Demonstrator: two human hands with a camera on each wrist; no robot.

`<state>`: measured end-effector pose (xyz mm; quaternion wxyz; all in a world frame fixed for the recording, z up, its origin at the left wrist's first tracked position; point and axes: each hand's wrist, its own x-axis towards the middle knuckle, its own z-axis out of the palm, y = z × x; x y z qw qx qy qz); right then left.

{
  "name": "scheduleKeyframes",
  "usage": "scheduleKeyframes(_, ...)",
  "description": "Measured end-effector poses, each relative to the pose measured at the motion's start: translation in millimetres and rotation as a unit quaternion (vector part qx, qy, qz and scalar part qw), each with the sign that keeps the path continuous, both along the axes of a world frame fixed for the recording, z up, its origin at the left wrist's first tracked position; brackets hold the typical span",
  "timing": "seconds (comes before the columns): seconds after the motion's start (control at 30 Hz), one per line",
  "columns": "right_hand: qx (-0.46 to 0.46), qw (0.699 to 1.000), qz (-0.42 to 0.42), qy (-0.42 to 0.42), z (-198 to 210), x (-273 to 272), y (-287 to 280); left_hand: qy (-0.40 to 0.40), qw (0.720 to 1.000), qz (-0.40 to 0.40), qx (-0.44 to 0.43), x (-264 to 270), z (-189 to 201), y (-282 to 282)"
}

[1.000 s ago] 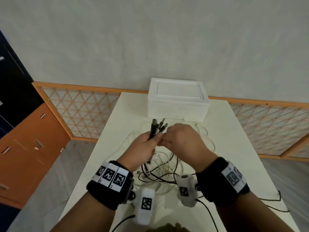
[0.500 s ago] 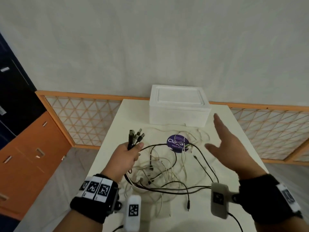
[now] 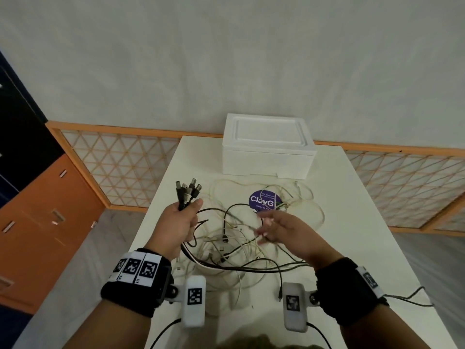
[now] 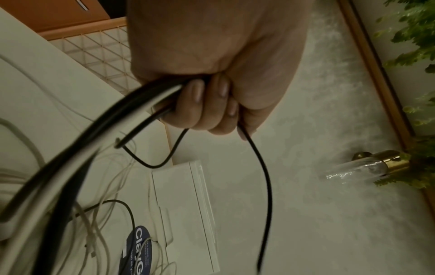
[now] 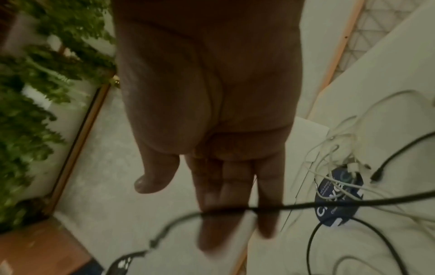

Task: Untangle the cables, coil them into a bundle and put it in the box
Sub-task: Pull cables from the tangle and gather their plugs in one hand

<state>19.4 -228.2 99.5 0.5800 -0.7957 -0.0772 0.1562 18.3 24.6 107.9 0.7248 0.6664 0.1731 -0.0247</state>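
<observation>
Each bare forearm wears a wide black wristband with white square-code tags, and a white camera pod with one such tag and a thin black lead hangs beneath each wrist.

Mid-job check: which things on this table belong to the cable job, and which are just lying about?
Job:
black cables, plug ends bunched in left hand
loose cable tangle under right hand
white foam box, lid on

Lying about:
purple round sticker
</observation>
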Motion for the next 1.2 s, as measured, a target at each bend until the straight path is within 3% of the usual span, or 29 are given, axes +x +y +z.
scheduleKeyframes(0.07, -0.089, 0.994, 0.039, -0.042, 3, -3, -3, 0.001, 1.0, 0.007, 0.003, 1, 0, 3)
scheduleKeyframes(0.2, -0.26, 0.954, 0.048, -0.143, 17, 6, -24, 0.003, 1.0, 0.007, 0.01, 4, -3, 12)
scheduleKeyframes(0.4, -0.379, 0.91, -0.047, -0.16, 16, 14, -94, 0.018, 0.999, 0.047, 0.0, 6, -6, 27)
scheduleKeyframes(0.47, -0.41, 0.901, -0.075, -0.121, 6, 13, -117, 0.017, 0.999, 0.032, 0.002, 6, -6, 28)
scheduleKeyframes(0.5, -0.459, 0.882, -0.066, -0.083, 0, 13, -127, 0.014, 1.0, 0.02, 0.009, 4, -5, 27)
scheduleKeyframes(0.57, -0.598, 0.802, -0.019, -0.004, -4, 12, -136, -0.003, 1.0, 0.013, 0.015, 2, 1, 23)
scheduleKeyframes(0.6, -0.625, 0.78, -0.023, 0.003, 0, 11, -133, -0.018, 1.0, 0.01, 0.007, 1, 6, 19)
scheduleKeyframes(0.63, -0.606, 0.794, -0.039, -0.032, 10, 12, -123, -0.036, 0.999, 0.003, -0.01, 0, 12, 14)
scheduleKeyframes(0.7, -0.447, 0.881, -0.069, -0.139, 40, 4, -78, -0.07, 0.996, -0.026, -0.048, -2, 24, -4)
scheduleKeyframes(0.77, -0.273, 0.948, 0.017, -0.16, 66, -10, -7, -0.091, 0.991, -0.059, -0.077, -5, 39, -31)
scheduleKeyframes(0.8, -0.217, 0.961, 0.092, -0.146, 70, -16, 24, -0.1, 0.989, -0.073, -0.081, -7, 46, -44)
scheduleKeyframes(0.87, -0.167, 0.962, 0.158, -0.145, 59, -23, 65, -0.119, 0.984, -0.075, -0.111, -9, 59, -61)
scheduleKeyframes(0.93, -0.198, 0.956, 0.149, -0.154, 49, -24, 72, -0.133, 0.974, -0.049, -0.177, -8, 68, -59)
scheduleKeyframes(1.07, -0.379, 0.882, 0.162, -0.229, 35, -23, 33, -0.12, 0.952, 0.023, -0.28, -6, 59, -22)
scheduleKeyframes(1.2, -0.401, 0.89, 0.127, -0.176, 32, -17, -23, -0.069, 0.925, 0.111, -0.357, -10, 29, 9)
